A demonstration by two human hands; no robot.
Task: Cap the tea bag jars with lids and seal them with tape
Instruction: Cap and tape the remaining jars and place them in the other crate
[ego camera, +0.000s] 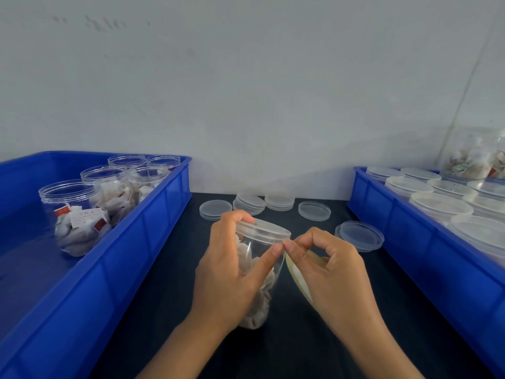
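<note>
Now | left hand (226,272) grips capped jar (259,258) | right hand (328,272) pinches tape (297,280) beside it

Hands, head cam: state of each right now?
Left hand: grips the capped jar.
Right hand: holds the tape roll, fingertips pinched beside the jar's lid.

Nothing legible anywhere. Faint dark printing on the white paper tag (88,216) inside the nearest open jar (71,214) in the left blue bin (153,222), too blurred to read. Small red tags (100,225) beside it, no readable marks. Smudged grey marks on the wall (103,23), not decipherable.
</note>
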